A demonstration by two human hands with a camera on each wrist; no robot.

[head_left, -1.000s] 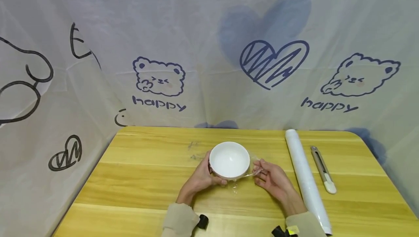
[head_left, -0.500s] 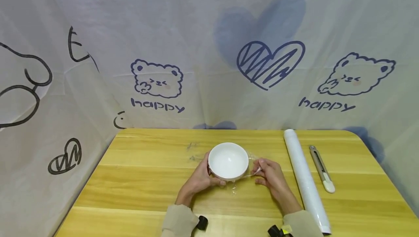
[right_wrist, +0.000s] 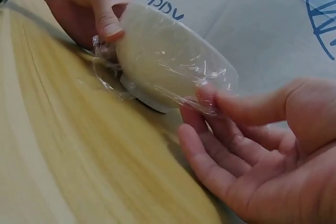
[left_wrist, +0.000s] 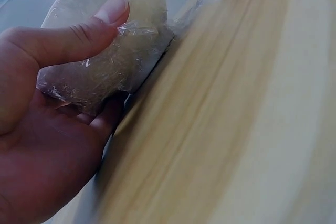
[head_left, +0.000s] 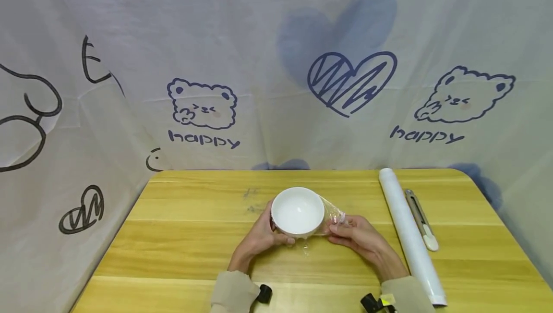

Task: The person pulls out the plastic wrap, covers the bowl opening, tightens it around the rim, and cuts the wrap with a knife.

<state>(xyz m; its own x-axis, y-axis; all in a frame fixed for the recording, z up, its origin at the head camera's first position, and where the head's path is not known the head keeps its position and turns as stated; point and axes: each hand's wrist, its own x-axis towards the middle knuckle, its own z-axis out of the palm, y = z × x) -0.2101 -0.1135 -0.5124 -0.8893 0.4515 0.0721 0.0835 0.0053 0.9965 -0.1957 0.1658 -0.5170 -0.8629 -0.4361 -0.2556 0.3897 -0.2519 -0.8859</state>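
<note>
A white bowl (head_left: 298, 211) stands upright on the wooden table, its inside facing up. Clear plastic wrap (head_left: 331, 213) clings to its outer wall, crinkled in the left wrist view, and stretches off its right side. My left hand (head_left: 260, 238) grips the bowl from the left, thumb on the near wall and fingers under and behind it. On the right, my right hand (head_left: 363, 238) pinches the wrap between thumb and fingers beside the bowl; the right wrist view shows the film (right_wrist: 202, 98) at those fingertips. A loose flap of wrap hangs below the left thumb.
A long white roll of film (head_left: 412, 236) lies right of my right forearm, with a grey and white box cutter (head_left: 421, 219) beside it. Behind the table's back edge hangs a printed cloth (head_left: 268, 63), which also covers the left side.
The right hand has turned and drawn the wrap outward, so more film shows stretched to the bowl's right. The left hand keeps its grip. The whole head view has shifted slightly.
</note>
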